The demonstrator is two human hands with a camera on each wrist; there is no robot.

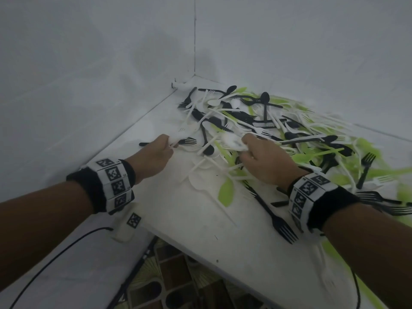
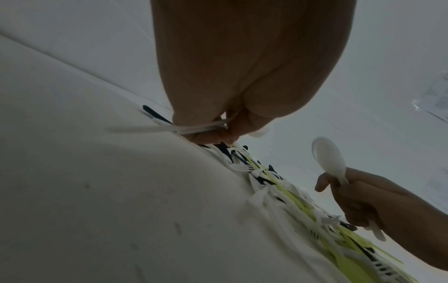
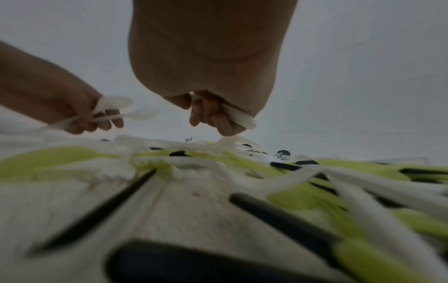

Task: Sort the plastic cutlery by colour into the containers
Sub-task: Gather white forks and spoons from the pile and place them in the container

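Head view, left to right. At 9 o'clock a white tiled wall (image 1: 89,74) met a white table (image 1: 223,230) set into the room corner. A black cable (image 1: 55,259) ran at 7 o'clock below the table edge, beside a small white tagged device (image 1: 128,226).

Your left hand (image 1: 156,152), w/ a marker wristband (image 1: 113,184), sat just left of centre, fingers curled round a small bunch of white cutlery (image 1: 178,139). In the left wrist view those white handles (image 2: 194,127) crossed under your curled fingers (image 2: 211,137), and the hand hung just above the table.

Your right hand (image 1: 265,157), at approx 3 o'clock from the left one and apart from it, gripped white spoons (image 1: 234,142). The left wrist view showed one white spoon bowl (image 2: 327,155) standing up out of that fist (image 2: 358,203), handle poking out below. The right wrist view showed your fingertips (image 3: 224,124) curled on white pieces right above the heap.

The cutlery pile (image 1: 267,121), mixed black, white and lime green, spread from 12 o'clock at the corner round to 4 o'clock, under and beyond your right hand. A lone black fork (image 1: 274,215) lay at 5 o'clock near your right wristband (image 1: 312,195); a green spoon (image 1: 226,192) lay just left of it. Can't tell where the containers were.
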